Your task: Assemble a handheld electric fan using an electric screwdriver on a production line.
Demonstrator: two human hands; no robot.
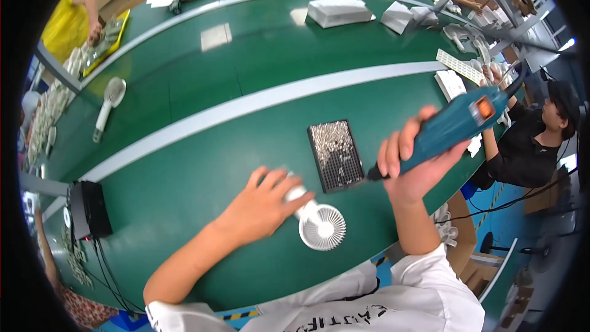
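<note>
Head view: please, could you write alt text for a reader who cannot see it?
A person's right hand holds a teal electric screwdriver, its tip near a black tray of small metal parts, while the left hand holds a white fan over a green table. Other people are around the table.

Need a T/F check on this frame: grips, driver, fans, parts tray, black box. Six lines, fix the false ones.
1. The right grip holds a teal power driver. True.
2. The left grip is at the handle of a white handheld fan. True.
3. The black tray is evenly covered with small metal pieces. False: they crowd its far part; many near holes are bare.
4. The driver's tip is on the fan's head. False: it is by the tray's near edge, apart from the fan.
5. Another white fan lies beyond the pale strip. True.
6. The black box stands right of the tray. False: it stands left.
</note>
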